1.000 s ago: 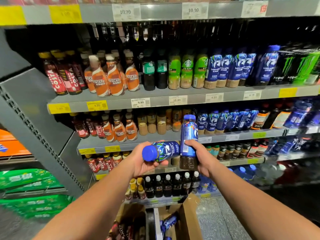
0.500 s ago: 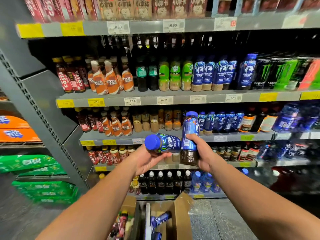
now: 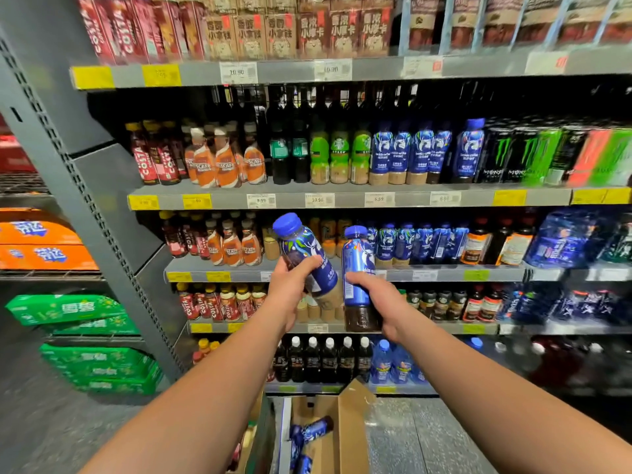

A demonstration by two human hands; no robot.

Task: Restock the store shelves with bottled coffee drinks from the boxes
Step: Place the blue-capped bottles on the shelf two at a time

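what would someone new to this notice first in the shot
At centre, the left hand grips a tilted blue-capped coffee bottle, the right hand an upright bottle. Behind, matching blue bottles line the shelf, and an open cardboard box sits below.

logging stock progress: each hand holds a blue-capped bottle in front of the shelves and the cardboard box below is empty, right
Not empty: the head view shows blue bottles lying in the cardboard box. The rest stands: the left hand holds one blue-capped bottle, the right hand a second bottle.
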